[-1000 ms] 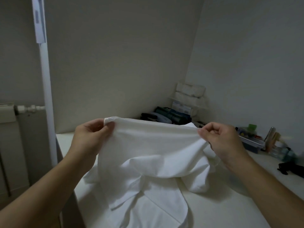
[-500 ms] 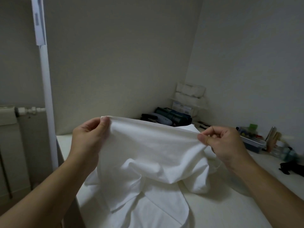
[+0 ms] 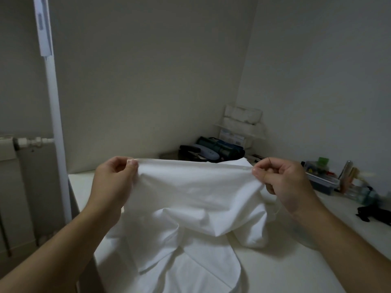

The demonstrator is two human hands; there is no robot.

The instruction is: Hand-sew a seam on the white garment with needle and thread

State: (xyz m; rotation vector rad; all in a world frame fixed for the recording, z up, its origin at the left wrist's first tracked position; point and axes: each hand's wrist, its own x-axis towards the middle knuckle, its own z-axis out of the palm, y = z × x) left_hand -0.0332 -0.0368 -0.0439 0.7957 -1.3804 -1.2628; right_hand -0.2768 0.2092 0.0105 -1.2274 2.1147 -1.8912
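White table (image 3: 285, 271), left hand (image 3: 114, 180) and right hand (image 3: 283, 182) pinching white garment (image 3: 190, 197)

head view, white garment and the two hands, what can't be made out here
- Needle and thread: only a thin dark wisp above the right hand; too small to identify.
- Seam: nothing stitched readable along the stretched top hem of the white cotton garment; too fine, light dim.
- Left hand grip: fingertips tucked behind the cloth edge.
- Garment's lower part: cut off by the bottom edge.
- Clear plastic box of small items at right: contents blurred.
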